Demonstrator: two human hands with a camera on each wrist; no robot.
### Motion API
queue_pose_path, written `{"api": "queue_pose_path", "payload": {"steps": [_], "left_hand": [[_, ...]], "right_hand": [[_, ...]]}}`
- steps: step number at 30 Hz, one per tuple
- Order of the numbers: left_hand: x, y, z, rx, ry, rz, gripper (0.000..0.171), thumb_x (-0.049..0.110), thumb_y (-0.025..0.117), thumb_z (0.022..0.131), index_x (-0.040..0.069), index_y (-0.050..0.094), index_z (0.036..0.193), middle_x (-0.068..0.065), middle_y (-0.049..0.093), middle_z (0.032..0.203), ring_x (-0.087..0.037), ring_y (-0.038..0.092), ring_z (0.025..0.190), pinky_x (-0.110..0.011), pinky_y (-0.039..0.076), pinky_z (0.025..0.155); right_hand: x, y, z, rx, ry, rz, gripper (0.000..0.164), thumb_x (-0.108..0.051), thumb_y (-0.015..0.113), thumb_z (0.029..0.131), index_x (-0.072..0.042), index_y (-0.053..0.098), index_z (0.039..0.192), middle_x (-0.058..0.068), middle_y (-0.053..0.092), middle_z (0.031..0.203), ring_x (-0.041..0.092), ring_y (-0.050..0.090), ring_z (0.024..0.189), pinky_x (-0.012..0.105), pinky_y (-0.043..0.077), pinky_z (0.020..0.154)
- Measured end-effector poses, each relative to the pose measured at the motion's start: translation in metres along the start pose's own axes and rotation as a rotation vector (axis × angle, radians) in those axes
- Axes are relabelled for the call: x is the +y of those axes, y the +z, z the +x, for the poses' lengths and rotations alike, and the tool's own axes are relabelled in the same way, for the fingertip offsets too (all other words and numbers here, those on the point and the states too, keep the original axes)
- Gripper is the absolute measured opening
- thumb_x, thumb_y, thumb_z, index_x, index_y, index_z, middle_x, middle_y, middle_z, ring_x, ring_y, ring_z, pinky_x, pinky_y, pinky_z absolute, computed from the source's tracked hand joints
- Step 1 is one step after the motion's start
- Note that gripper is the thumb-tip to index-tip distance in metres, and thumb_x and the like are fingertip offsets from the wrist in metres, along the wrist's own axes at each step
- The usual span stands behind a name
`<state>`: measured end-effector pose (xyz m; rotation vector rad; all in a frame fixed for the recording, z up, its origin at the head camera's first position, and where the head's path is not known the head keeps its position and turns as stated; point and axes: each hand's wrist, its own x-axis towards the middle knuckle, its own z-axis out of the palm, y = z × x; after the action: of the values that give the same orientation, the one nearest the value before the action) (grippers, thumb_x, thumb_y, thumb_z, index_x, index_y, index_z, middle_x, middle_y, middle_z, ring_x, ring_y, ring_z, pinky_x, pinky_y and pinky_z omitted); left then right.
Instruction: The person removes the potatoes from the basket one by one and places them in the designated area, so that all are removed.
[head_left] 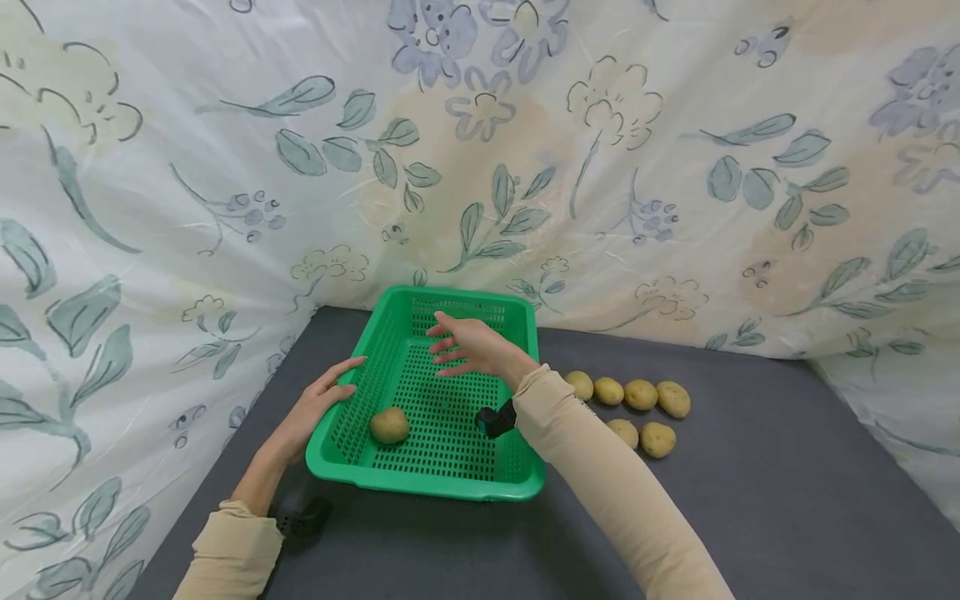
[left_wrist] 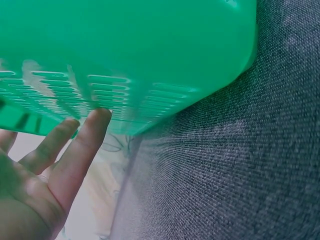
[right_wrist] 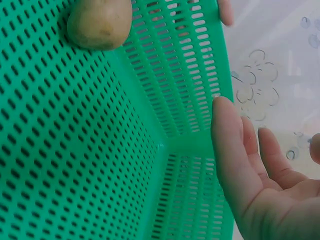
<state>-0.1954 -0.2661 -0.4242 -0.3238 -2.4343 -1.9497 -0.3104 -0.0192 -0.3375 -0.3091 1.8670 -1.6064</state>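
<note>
A green plastic basket (head_left: 408, 477) with slotted walls and floor stands on the dark table. One potato (head_left: 390, 425) lies inside it, near the front left corner, and shows at the top of the right wrist view. My left hand (head_left: 318, 408) rests at the basket's left side, fingertips at the rim; in the left wrist view its fingers (left_wrist: 82, 155) extend fairly straight along the outer wall. Over the basket hovers my right hand (head_left: 480, 346), its fingers spread and relaxed, with nothing in them.
Several potatoes (head_left: 641, 395) lie in two loose rows on the table just right of the basket, partly behind my right sleeve (head_left: 615, 467). Floral-patterned cloth (head_left: 487, 167) hangs behind and beside the dark grey tabletop (head_left: 765, 467).
</note>
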Motion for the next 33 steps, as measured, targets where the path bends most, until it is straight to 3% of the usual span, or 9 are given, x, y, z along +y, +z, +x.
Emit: {"api": "queue_pose_path", "payload": {"steps": [7, 15, 21, 26, 33], "left_hand": [[-0.001, 0.001, -0.001, -0.01, -0.009, -0.03, 0.053, 0.026, 0.04, 0.104, 0.009, 0.024, 0.152, -0.017, 0.005, 0.157, -0.046, 0.016, 0.136, -0.063, 0.026, 0.101], [-0.001, -0.001, 0.0, -0.019, -0.019, -0.047, 0.053, 0.027, 0.039, 0.104, 0.009, 0.023, 0.152, -0.017, 0.007, 0.156, -0.045, 0.029, 0.131, -0.049, 0.04, 0.094], [-0.001, 0.0, 0.002, -0.017, -0.015, -0.034, 0.053, 0.027, 0.039, 0.104, 0.009, 0.023, 0.152, -0.017, 0.006, 0.156, -0.044, 0.025, 0.133, -0.055, 0.035, 0.098], [0.0, 0.0, 0.003, -0.011, -0.015, -0.026, 0.053, 0.028, 0.04, 0.104, 0.01, 0.025, 0.152, -0.016, 0.006, 0.156, -0.043, 0.02, 0.135, -0.06, 0.028, 0.101], [-0.001, 0.0, 0.002, -0.013, -0.028, -0.043, 0.053, 0.027, 0.04, 0.104, 0.01, 0.023, 0.152, -0.017, 0.004, 0.157, -0.044, 0.02, 0.135, -0.055, 0.034, 0.098]], "right_hand": [[0.006, 0.014, 0.01, -0.004, 0.032, 0.034, 0.049, -0.04, 0.04, 0.103, -0.004, 0.051, 0.134, 0.022, 0.052, 0.124, 0.038, 0.052, 0.113, 0.048, 0.047, 0.091], [0.01, 0.025, 0.018, 0.007, 0.054, 0.058, 0.049, -0.039, 0.039, 0.103, -0.002, 0.051, 0.133, 0.023, 0.052, 0.124, 0.035, 0.056, 0.105, 0.05, 0.045, 0.094], [0.014, 0.03, 0.024, -0.015, 0.054, 0.064, 0.053, -0.038, 0.038, 0.104, 0.001, 0.045, 0.138, 0.027, 0.046, 0.132, 0.042, 0.046, 0.121, 0.048, 0.046, 0.092], [0.017, 0.037, 0.027, -0.036, 0.046, 0.05, 0.057, -0.039, 0.037, 0.104, 0.003, 0.04, 0.142, 0.029, 0.041, 0.136, 0.043, 0.045, 0.121, 0.05, 0.045, 0.094], [0.024, 0.044, 0.034, -0.031, 0.053, 0.02, 0.056, -0.039, 0.036, 0.104, 0.003, 0.043, 0.14, 0.027, 0.047, 0.13, 0.042, 0.047, 0.119, 0.049, 0.046, 0.092]]}}
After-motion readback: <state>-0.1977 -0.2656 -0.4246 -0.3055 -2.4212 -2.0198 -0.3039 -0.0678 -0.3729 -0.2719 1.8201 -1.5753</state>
